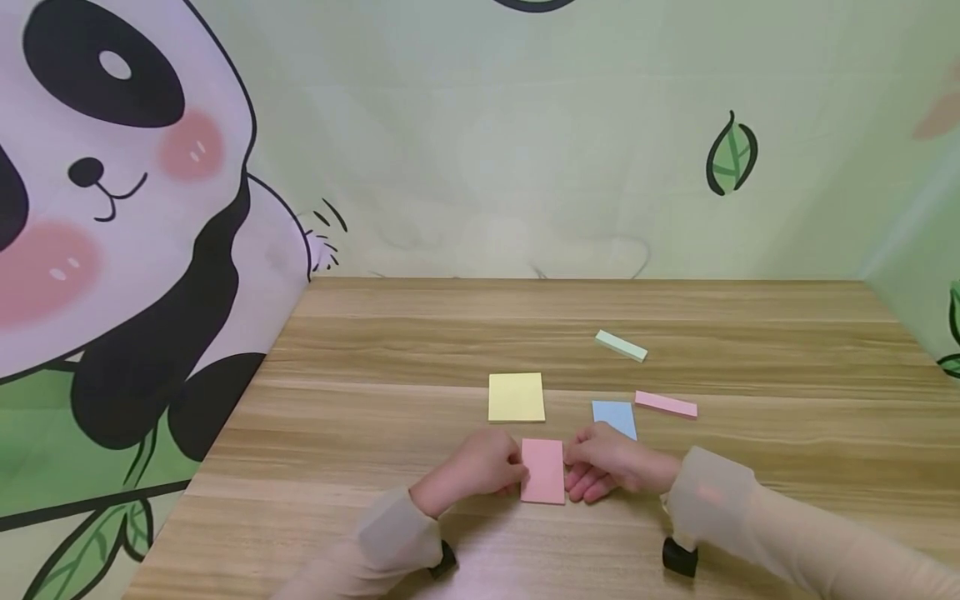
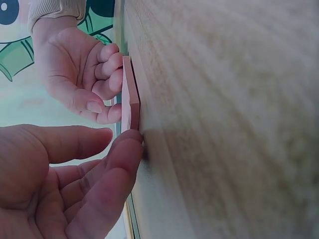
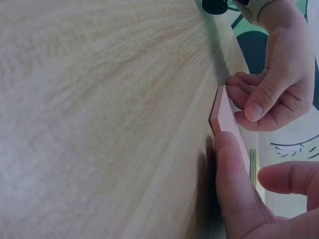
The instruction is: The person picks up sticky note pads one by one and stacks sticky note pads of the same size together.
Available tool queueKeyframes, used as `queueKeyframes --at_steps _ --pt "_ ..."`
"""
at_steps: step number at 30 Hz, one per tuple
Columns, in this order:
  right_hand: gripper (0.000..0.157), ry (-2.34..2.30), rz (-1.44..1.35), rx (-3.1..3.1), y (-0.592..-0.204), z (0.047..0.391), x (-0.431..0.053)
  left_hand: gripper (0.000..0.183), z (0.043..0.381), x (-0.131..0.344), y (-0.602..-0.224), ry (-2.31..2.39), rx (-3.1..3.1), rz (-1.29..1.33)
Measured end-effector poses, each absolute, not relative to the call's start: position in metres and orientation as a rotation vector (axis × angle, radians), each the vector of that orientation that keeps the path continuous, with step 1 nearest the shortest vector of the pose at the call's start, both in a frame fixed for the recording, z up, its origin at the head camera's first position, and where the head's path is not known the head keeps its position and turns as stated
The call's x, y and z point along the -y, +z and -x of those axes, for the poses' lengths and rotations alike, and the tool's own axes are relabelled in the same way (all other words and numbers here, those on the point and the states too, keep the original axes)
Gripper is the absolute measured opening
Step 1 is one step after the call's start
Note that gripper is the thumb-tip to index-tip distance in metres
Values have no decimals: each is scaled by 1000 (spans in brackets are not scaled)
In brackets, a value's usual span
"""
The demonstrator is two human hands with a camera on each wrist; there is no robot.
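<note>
A pink sticky-note pad [image 1: 542, 472] lies between the two hands, close over the wooden table. My left hand [image 1: 491, 462] is at the pad's left edge, its fingertips touching the edge and its fingers relaxed. In the left wrist view its thumb [image 2: 82, 143] stands apart from the index finger, above the pad's level. On the other side, my right hand [image 1: 611, 461] has its fingers against the right edge. The right wrist view shows the index finger [image 3: 230, 169] along the pad's side, with the thumb [image 3: 286, 178] held away from it.
Behind the left hand is a yellow square pad [image 1: 516, 397]. A blue pad [image 1: 613, 417] sits partly behind the right hand. Farther right lie a narrow pink strip pad [image 1: 666, 405] and a pale green strip pad [image 1: 621, 346]. A printed panda backdrop borders the table [image 1: 375, 333].
</note>
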State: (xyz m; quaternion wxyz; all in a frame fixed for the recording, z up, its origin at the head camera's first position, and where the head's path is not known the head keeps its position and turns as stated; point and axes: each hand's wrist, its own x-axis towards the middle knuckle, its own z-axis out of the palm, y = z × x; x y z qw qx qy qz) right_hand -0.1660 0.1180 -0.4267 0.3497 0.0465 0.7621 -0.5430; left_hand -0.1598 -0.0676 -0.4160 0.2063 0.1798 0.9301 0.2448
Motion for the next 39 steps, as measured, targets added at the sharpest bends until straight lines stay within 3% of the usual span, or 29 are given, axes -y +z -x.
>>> queueKeyframes --at_steps 25,33,39 --pt "13 -1382 -39 -1955 -422 160 -126 24 152 67 -417 609 -2604 -595" --pt "17 -1360 31 -2084 -411 173 -148 11 159 62 -408 643 -2719 -703" --pt "17 -1295 39 -2250 -405 193 -165 17 167 51 -405 809 -2650 -665"
